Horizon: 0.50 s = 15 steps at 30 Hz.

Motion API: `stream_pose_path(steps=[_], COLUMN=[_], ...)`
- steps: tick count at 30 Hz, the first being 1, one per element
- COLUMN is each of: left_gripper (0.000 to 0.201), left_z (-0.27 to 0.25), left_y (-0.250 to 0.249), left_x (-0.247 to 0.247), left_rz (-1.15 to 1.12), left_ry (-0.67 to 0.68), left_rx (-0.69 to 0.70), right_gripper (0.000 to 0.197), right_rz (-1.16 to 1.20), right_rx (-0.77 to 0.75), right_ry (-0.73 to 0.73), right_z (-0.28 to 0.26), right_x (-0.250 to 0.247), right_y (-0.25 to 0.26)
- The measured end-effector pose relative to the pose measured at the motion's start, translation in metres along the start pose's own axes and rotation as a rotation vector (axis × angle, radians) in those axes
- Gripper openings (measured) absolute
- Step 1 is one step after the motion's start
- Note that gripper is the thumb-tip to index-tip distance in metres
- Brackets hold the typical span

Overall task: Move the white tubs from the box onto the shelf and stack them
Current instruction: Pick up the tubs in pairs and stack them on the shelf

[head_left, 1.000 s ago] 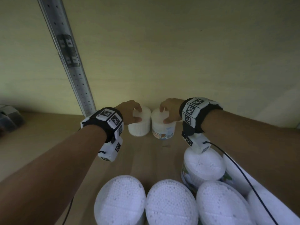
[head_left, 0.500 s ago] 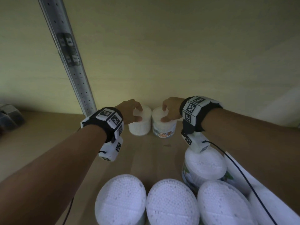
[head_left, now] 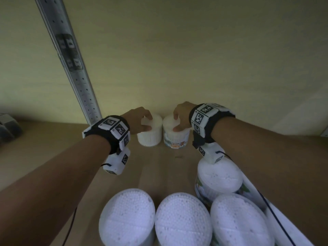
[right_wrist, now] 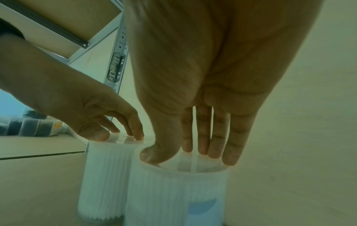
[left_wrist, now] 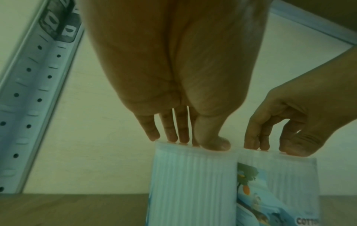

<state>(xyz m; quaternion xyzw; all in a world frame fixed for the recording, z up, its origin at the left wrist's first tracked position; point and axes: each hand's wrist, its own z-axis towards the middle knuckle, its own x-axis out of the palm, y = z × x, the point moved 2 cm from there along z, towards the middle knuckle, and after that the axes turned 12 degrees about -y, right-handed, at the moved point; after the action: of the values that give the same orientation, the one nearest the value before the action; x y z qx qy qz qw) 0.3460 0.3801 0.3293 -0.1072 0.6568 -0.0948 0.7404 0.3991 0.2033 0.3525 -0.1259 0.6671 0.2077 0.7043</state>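
Two white ribbed tubs stand side by side on the wooden shelf (head_left: 156, 167) at the back wall. From above, my left hand (head_left: 142, 121) holds the left tub (head_left: 150, 137) by its lid, thumb on the near rim and fingertips on the far part. My right hand (head_left: 177, 121) holds the right tub (head_left: 176, 139), which has a blue picture label, in the same way. The left wrist view shows my left hand (left_wrist: 191, 140) on its tub (left_wrist: 193, 183). In the right wrist view my right hand (right_wrist: 185, 154) spans the lid of its tub (right_wrist: 164, 195).
Several more white tubs crowd the near edge (head_left: 182, 221), and one stands under my right wrist (head_left: 220, 176). A perforated metal upright (head_left: 76, 68) rises at the back left. Dark packs (head_left: 7, 128) lie at the far left of the shelf.
Both hands have eased their tubs a little farther back towards the wall. The grips look the same.
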Motion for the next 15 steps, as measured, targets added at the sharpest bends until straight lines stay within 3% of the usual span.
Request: stream_pose_path(steps=[15], left_gripper=[0.046], left_z=[0.004], left_y=[-0.011], left_x=[-0.008], left_rz=[0.116], left_ry=[0.115], left_rx=[0.067], right_gripper=[0.056], right_rz=[0.046], right_rx=[0.014], right_ry=[-0.013], right_z=[-0.006], right_x=[0.001], right_y=[0.000])
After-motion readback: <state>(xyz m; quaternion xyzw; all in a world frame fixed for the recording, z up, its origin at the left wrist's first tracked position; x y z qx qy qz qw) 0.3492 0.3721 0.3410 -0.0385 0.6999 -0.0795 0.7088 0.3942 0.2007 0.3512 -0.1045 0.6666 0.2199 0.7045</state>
